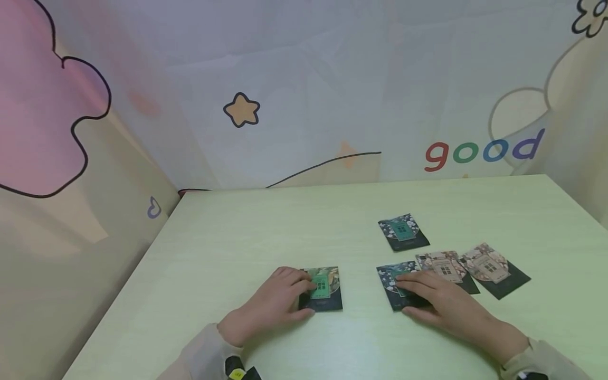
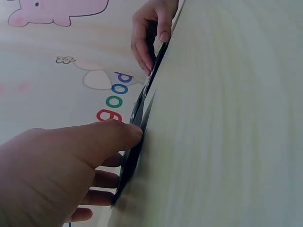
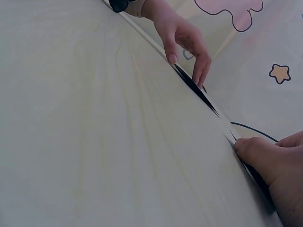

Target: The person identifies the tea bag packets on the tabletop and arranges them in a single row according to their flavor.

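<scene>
My left hand (image 1: 280, 298) grips a packet with a green label (image 1: 328, 290) by its left side. The fingers lie over its top and the thumb sits at the near edge, as the left wrist view also shows. To the right, my right hand (image 1: 442, 303) holds a blue flowered packet (image 1: 387, 277), fingers across its face and thumb at its near edge. That hand and its fingers hide part of the packet. In the right wrist view the right thumb (image 3: 253, 149) is at the dark packet's edge (image 3: 258, 182).
Behind the right hand lies another blue flowered packet (image 1: 404, 232). Two pinkish packets, one nearer (image 1: 444, 266) and one farther right (image 1: 494, 269), overlap at their edges. The pale table (image 1: 237, 227) meets a printed cloth backdrop (image 1: 309, 95) at its back and sides.
</scene>
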### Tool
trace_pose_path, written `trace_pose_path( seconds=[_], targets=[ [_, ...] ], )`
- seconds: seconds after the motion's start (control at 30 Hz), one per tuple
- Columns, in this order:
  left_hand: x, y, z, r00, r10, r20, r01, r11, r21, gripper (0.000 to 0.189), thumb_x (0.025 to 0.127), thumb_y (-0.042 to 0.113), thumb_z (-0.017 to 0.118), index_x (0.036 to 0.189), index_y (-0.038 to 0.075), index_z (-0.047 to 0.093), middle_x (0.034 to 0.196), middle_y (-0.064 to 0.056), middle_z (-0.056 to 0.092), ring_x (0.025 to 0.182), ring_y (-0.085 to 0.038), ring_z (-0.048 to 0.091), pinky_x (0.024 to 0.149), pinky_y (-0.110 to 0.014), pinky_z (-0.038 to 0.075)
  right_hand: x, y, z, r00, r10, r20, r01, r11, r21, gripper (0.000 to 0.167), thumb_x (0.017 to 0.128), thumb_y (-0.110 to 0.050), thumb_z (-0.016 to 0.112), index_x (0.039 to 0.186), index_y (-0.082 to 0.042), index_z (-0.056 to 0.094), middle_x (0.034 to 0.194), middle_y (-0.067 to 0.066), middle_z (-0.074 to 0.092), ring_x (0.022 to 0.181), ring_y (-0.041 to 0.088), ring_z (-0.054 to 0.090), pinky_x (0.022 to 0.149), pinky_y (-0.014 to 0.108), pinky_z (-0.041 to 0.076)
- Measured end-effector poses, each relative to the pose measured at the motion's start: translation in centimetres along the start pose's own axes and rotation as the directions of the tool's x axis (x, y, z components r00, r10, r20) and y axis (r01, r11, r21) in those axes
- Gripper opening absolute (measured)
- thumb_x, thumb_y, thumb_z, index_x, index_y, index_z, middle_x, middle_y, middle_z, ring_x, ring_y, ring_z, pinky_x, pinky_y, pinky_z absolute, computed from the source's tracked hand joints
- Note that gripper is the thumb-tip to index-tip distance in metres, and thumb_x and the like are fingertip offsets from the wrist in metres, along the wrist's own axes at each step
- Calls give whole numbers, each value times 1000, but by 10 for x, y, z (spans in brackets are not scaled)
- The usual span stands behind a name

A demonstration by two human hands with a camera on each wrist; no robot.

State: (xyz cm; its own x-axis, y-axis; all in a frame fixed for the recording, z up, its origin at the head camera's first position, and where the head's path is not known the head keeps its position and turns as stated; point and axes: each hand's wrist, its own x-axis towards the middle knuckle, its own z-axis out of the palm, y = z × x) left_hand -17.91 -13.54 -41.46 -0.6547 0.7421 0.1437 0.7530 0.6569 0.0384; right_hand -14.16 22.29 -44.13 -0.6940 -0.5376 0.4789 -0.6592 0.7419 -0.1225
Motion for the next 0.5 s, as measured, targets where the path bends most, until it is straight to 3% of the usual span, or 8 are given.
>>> trace_pose_path(
  seconds=[0.1, 0.2, 0.5],
  targets=[
    [-3, -1, -1, 1000, 7, 1, -7, 1000, -13, 46, 87, 45, 65, 120, 14, 63, 125, -2, 61, 118, -19, 54, 107, -36, 39, -1, 1, 1, 1000, -18, -14, 18, 1000, 4, 45, 79, -35, 76, 120, -18, 67, 123, -8, 63, 110, 16, 60, 114, 12, 21],
    [-5, -2, -1, 1000, 14, -4, -14, 1000, -15, 45, 87, 45, 64, 121, 15, 63, 125, -1, 61, 118, -19, 54, 107, -36, 39, 0, 1, 1, 999, -33, -24, 33, 999, 10, 45, 79, -35, 76, 119, -17, 67, 122, -7, 63, 109, 16, 60, 114, 4, 6],
    [-5, -2, 1, 1000, -2, -10, 1, 999, -40, 44, 87, 45, 65, 120, 16, 63, 125, 0, 61, 118, -18, 53, 107, -36, 39, 3, -2, -1, 1000, -23, -1, 23, 1000, 15, 44, 78, -32, 78, 116, -14, 68, 121, -6, 64, 109, 16, 59, 112, 3, 5]
  ],
)
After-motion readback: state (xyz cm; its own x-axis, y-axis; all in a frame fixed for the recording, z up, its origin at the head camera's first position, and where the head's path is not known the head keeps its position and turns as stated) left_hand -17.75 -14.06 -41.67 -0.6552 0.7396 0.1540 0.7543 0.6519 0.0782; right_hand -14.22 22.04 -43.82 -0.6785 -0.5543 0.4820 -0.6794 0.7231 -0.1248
